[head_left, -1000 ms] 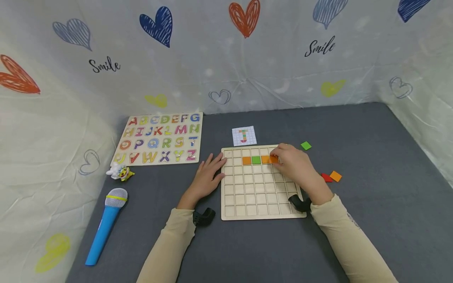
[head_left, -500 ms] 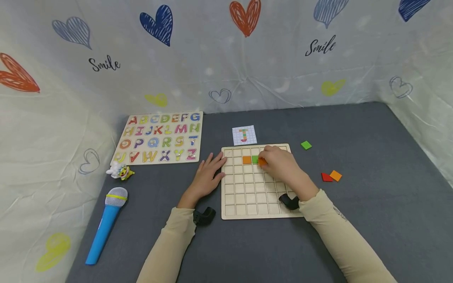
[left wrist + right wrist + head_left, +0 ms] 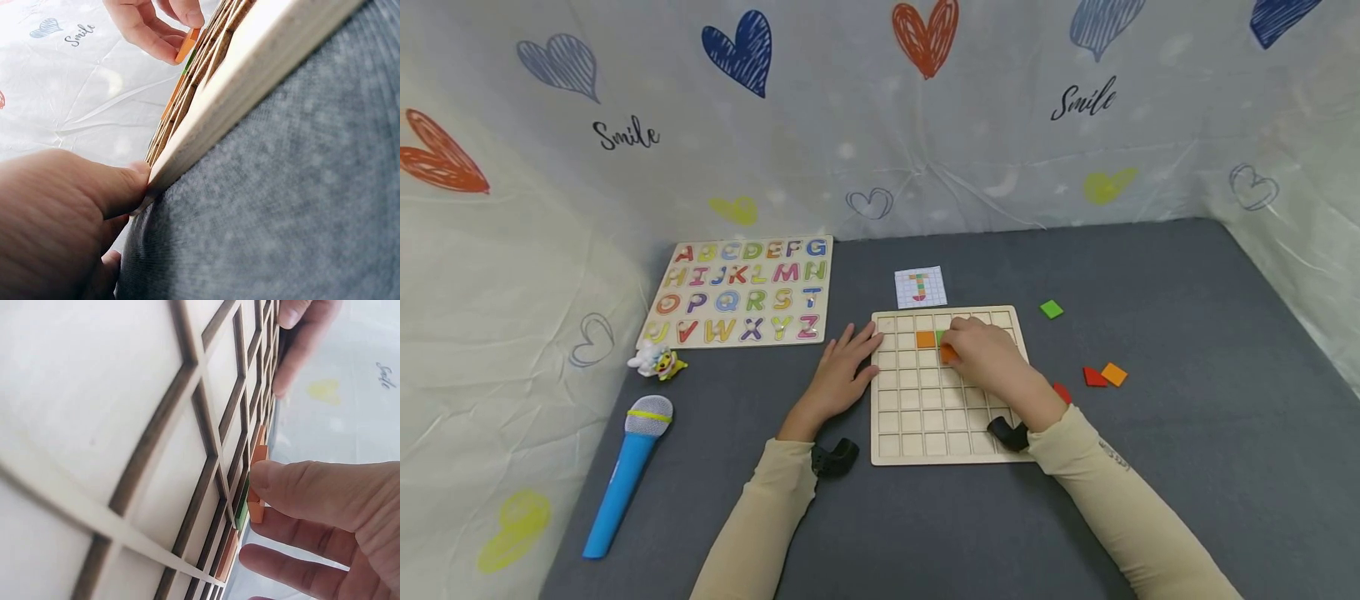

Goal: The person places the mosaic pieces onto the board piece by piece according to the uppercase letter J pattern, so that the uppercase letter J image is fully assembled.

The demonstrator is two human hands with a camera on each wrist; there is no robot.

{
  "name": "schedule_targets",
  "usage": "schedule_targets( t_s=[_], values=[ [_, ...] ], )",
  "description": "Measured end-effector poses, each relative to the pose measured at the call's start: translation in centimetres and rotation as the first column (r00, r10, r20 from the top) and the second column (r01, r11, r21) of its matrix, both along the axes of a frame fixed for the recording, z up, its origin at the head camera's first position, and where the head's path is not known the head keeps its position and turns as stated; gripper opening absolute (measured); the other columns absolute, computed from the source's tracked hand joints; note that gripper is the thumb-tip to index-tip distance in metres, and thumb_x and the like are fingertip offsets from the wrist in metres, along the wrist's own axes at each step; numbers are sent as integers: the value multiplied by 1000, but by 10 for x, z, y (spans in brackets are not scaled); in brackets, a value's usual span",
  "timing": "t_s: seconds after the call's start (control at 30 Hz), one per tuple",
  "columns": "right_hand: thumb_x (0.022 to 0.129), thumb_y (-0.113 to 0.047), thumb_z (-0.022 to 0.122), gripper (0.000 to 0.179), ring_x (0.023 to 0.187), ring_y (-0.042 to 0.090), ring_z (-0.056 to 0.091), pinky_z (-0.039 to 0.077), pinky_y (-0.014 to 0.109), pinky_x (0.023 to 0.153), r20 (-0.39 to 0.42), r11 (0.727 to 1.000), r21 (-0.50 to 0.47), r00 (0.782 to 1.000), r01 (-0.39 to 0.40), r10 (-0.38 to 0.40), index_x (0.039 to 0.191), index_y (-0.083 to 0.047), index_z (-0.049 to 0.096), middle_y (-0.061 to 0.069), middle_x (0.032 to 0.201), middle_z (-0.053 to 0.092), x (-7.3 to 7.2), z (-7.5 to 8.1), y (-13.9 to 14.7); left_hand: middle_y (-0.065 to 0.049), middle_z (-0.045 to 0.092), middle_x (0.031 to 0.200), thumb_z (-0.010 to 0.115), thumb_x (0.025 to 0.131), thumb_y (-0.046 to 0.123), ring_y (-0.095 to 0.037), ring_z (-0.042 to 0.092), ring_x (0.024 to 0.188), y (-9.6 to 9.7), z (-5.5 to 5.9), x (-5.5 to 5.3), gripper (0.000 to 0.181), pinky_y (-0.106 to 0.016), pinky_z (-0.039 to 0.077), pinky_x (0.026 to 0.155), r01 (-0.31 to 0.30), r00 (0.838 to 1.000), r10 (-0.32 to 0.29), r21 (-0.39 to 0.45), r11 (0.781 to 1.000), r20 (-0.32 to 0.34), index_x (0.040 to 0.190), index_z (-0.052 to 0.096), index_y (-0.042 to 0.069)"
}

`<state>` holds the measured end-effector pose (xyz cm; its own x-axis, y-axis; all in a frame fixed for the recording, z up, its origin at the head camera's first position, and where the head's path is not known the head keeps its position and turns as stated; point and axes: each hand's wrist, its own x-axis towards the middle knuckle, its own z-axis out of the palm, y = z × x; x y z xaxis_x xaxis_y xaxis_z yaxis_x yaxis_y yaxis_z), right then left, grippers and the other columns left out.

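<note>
My right hand (image 3: 988, 354) pinches an orange square tile (image 3: 948, 355) between thumb and fingers, over the wooden grid board (image 3: 917, 421). In the right wrist view the held tile (image 3: 256, 513) is tilted up on edge beside a green tile (image 3: 242, 509) seated in the grid. An orange tile (image 3: 927, 339) fills a cell left of that green tile; another seated orange tile (image 3: 227, 555) is hidden behind my right hand in the head view. My left hand (image 3: 837, 379) lies along the board's left edge, fingers extended, its thumb (image 3: 128, 184) against the rim.
A pattern card (image 3: 921, 287) with a coloured J lies behind the board. Right of it are a green tile (image 3: 1052, 309), red pieces (image 3: 1094, 377) and an orange tile (image 3: 1114, 374). An alphabet board (image 3: 737, 292), small toy figures (image 3: 657, 362) and a blue microphone (image 3: 629, 475) lie left.
My right hand has carried the orange tile leftward across the board, then slightly nearer, to just below the green tile. A red piece by the right wrist has come into view. The left hand stays put.
</note>
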<state>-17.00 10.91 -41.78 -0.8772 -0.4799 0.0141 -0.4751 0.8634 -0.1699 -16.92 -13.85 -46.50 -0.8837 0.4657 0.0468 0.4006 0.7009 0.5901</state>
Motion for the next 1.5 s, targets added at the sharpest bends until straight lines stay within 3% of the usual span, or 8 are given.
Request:
schedule_targets(
  t_s=[0.63, 0.83, 1.1, 1.33, 1.5],
  values=[
    [78, -12, 72, 19, 83, 20, 55, 48, 33, 60, -4, 1000, -17, 1000, 3, -3, 98, -11, 70, 2, 89, 58, 2, 0, -2, -4, 25, 151, 53, 94, 21, -29, 10, 140, 1, 0, -1, 51, -54, 5, 109, 1, 1000, -1, 6, 1000, -15, 142, 38, 13],
    [79, -11, 71, 24, 87, 21, 56, 48, 34, 61, 34, 999, -27, 999, 25, -24, 103, -12, 70, 2, 93, 58, 1, 7, 3, -5, 26, 150, 53, 94, 21, -30, 11, 140, 0, 0, -1, 51, -55, 6, 109, -1, 1000, 1, 11, 1000, -25, 142, 39, 12],
    [81, -12, 70, 32, 100, 30, 56, 50, 39, 63, 58, 995, -13, 993, 104, -103, 112, -7, 66, 10, 108, 59, -5, 22, 38, -6, 27, 150, 53, 94, 20, -31, 11, 140, 1, 0, -1, 51, -55, 6, 109, 0, 1000, 1, 7, 1000, -26, 142, 39, 11],
    [81, -11, 70, 35, 94, 34, 56, 48, 40, 57, 50, 984, 14, 982, 180, -180, 115, -4, 63, 16, 110, 57, -16, 29, 82, -7, 28, 150, 53, 94, 19, -32, 13, 140, 0, 1, 0, 50, -55, 6, 109, -4, 1000, 5, 11, 1000, -23, 141, 40, 10],
    [81, -9, 70, 36, 96, 38, 54, 49, 47, 64, 51, 968, 63, 968, 242, -245, 115, -2, 63, 20, 112, 55, -27, 30, 114, -5, 27, 150, 53, 94, 20, -31, 12, 140, 0, 0, 0, 51, -54, 6, 109, -4, 1000, 4, -8, 1000, -18, 142, 39, 12]
  ],
)
